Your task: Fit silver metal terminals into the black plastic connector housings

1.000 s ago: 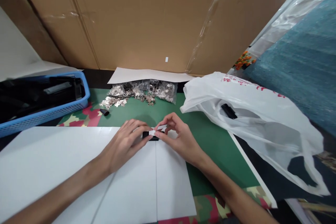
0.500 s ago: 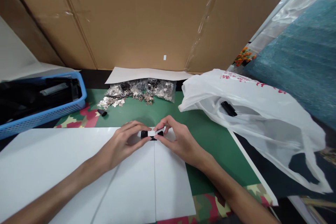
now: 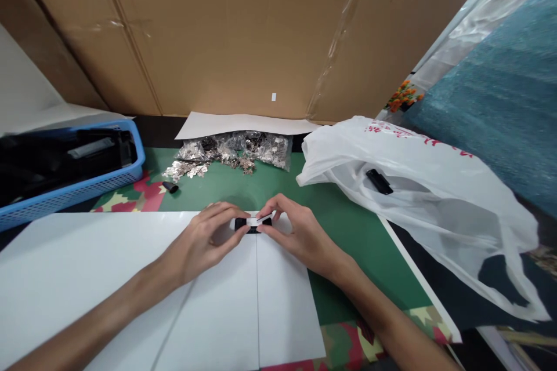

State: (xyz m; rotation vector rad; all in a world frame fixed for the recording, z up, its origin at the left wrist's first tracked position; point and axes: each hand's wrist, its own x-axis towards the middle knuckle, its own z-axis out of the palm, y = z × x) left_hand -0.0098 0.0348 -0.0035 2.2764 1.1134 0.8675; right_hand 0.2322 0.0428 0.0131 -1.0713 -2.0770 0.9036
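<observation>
A small black part [image 3: 242,224] with a white strip [image 3: 253,221] across its middle lies at the far edge of the white sheets [image 3: 130,278]. My left hand [image 3: 204,237] grips its left end with thumb and fingers. My right hand [image 3: 296,235] pinches the right end and the strip. Both hands rest low over the sheets, fingertips almost touching.
A clear bag of small silver metal pieces [image 3: 235,151] lies behind the hands, with a loose black part [image 3: 170,187] at its left. A blue basket [image 3: 73,185] of black items stands at left. A white plastic bag [image 3: 426,197] with a black part [image 3: 379,181] on it lies right. Cardboard [image 3: 243,35] walls the back.
The white strip, held lifted off the black part a second ago, now lies flat across it. Both hands have closed in slightly around the part.
</observation>
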